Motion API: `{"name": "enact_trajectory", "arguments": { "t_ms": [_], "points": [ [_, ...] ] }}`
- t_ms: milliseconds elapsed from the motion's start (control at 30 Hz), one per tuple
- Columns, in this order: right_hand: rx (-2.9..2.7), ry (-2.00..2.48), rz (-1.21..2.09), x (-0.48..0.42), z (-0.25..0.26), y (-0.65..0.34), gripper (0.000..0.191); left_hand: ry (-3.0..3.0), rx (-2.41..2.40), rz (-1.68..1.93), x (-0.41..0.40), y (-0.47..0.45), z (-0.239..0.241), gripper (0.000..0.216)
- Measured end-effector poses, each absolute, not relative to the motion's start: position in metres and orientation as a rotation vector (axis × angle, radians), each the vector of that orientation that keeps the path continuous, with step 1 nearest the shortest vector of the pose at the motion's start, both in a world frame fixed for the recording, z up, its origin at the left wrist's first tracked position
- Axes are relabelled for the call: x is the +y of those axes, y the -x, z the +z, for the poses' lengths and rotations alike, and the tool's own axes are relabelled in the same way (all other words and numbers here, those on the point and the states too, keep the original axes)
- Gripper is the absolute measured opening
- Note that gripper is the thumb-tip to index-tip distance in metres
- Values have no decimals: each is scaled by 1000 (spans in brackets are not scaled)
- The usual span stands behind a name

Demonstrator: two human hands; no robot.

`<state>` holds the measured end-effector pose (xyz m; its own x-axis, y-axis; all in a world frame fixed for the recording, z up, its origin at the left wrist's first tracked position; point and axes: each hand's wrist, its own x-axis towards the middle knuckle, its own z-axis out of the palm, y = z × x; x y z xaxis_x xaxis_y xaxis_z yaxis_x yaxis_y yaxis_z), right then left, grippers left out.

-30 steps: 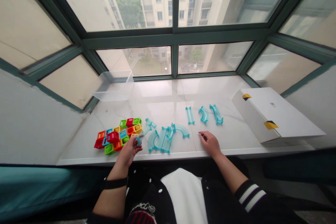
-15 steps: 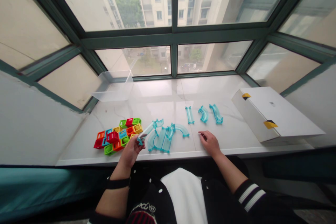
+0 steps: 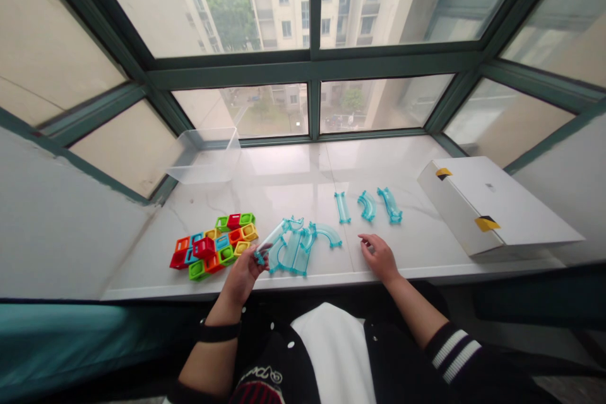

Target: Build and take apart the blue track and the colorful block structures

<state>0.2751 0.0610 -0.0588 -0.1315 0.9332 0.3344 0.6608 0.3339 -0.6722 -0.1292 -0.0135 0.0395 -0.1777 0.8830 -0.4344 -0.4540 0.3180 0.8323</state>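
Observation:
My left hand pinches one end of a clear teal track piece and holds it up above a heap of similar teal track pieces on the white sill. A cluster of coloured hollow blocks lies just left of that hand. My right hand rests on the sill with its fingers curled loosely and nothing in them. Three more teal track pieces lie in a row beyond the right hand.
A clear plastic tub stands at the back left by the window. A white cardboard box with yellow tape lies on the right. Window frames close off the sill on three sides, and its front edge runs just ahead of my lap.
My left hand has carried the teal track piece to the right, from beside the coloured blocks to over the teal heap. My right hand has stayed where it was.

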Motion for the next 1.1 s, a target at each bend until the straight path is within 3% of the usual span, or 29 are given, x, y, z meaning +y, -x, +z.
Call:
{"name": "enact_trajectory", "arguments": {
  "t_ms": [167,333,400,567,1100],
  "points": [
    [-1918,1169,610,74,-6,-220,32,-476,1229,1255,-13,127,38,48],
    [-2114,1161,965,101,34,-147,52,-520,1217,1251,-18,126,33,46],
    [-2132,1174,1004,107,37,-126,40,-542,1215,1253,-21,126,33,46],
    [-2055,1136,935,108,28,-110,13,-503,1211,1305,-26,138,39,46],
    [-2578,1345,455,93,22,-109,13,-421,1004,1495,-23,148,32,43]
  ]
}}
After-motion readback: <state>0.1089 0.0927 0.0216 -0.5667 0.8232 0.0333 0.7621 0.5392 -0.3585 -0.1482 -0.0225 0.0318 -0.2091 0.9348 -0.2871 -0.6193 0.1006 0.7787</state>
